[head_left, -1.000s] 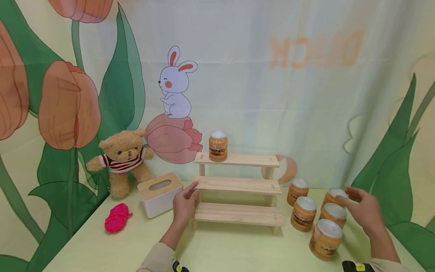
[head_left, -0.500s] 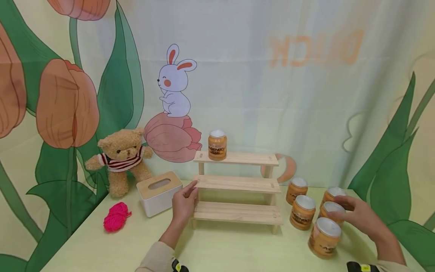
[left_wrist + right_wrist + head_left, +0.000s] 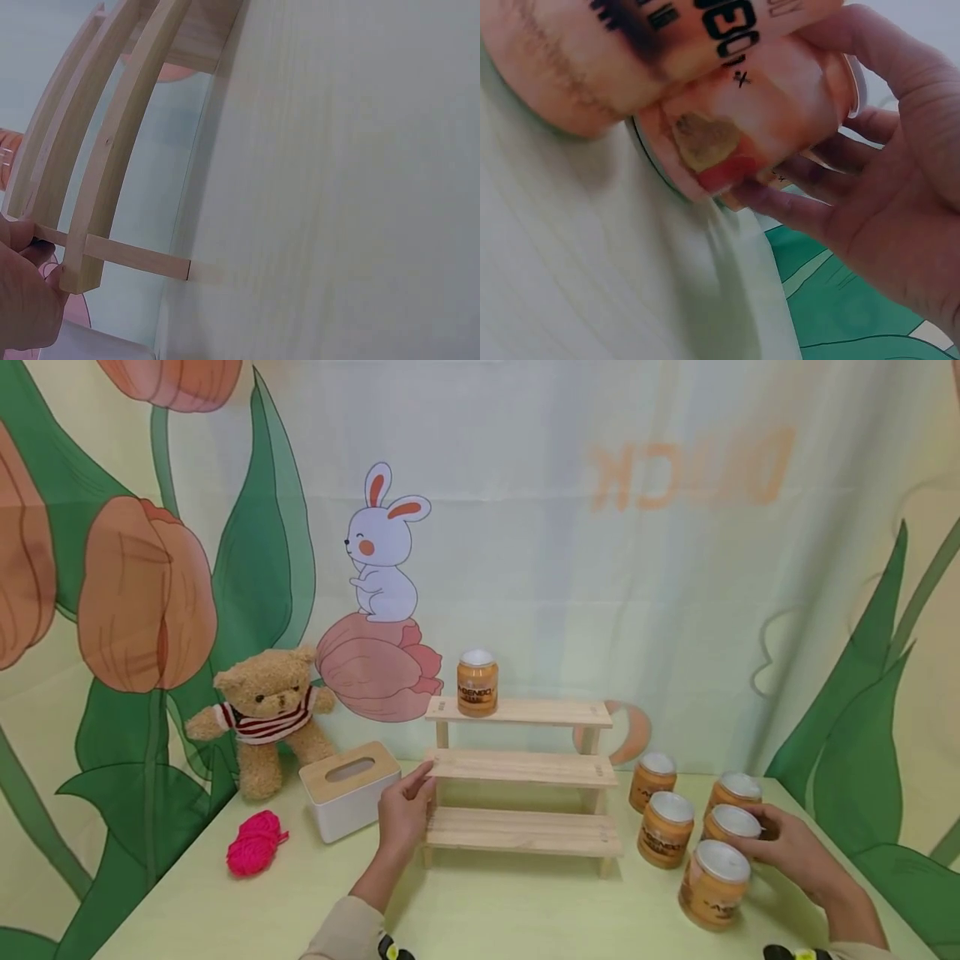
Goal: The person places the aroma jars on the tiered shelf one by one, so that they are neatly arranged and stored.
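My left hand (image 3: 402,814) holds the left end of a three-tier wooden shelf (image 3: 522,766) near the middle board. In the left wrist view its fingers are at the side rail (image 3: 139,256). On the right, my right hand (image 3: 795,850) grips an orange jar with a silver lid (image 3: 735,821), the middle one of a column of three. The right wrist view shows the fingers curled along the side of this jar (image 3: 765,112), which is tilted in that view. The front jar (image 3: 715,889) partly hides it. Another jar (image 3: 477,685) stands on the top board's left end.
Behind the gripped jar stands another jar (image 3: 735,789). Two more jars, a nearer one (image 3: 665,832) and a farther one (image 3: 651,785), stand between it and the shelf. To the left are a tissue box (image 3: 351,797), pink yarn (image 3: 255,845) and a teddy bear (image 3: 273,718).
My right hand has come down and forward from above the back jar to the middle jar and closed its fingers round it. My left hand has stayed on the shelf.
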A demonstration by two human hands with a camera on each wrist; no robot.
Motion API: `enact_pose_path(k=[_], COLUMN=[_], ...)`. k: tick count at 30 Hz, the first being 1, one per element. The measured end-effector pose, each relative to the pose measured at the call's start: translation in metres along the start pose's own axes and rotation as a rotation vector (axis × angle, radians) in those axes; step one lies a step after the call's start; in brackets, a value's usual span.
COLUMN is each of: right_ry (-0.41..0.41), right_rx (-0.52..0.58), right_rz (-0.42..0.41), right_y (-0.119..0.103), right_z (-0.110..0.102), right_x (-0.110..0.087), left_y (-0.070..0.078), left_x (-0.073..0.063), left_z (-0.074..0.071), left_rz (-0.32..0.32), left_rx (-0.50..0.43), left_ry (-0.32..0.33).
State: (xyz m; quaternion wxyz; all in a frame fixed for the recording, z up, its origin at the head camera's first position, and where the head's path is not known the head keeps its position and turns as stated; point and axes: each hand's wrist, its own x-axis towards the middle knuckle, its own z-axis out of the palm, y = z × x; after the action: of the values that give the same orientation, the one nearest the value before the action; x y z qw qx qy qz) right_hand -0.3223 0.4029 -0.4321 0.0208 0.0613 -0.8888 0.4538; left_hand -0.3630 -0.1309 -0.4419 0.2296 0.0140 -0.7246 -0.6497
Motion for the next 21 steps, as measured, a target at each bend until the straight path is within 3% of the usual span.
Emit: enact_pose_path(k=[5,13,21], right_ry=[0.061,0.159,0.195], right_rx=[0.015,0.017,-0.022], right_rz=[-0.034,-0.124,-0.125], right_y=[-0.007,-0.042,-0.06], right_z=[-0.005,-0.022,-0.029], right_x=[-0.009,-0.02,-0.026], left_y=[-0.002,0.001,0.002], left_x=[-0.001,0.0,0.0], left_z=[0.0,0.0,-0.001], left_rz=[-0.005,0.008,0.003], left_rx=[-0.004,0.003,0.011], left_ry=[-0.003,0.007,0.008])
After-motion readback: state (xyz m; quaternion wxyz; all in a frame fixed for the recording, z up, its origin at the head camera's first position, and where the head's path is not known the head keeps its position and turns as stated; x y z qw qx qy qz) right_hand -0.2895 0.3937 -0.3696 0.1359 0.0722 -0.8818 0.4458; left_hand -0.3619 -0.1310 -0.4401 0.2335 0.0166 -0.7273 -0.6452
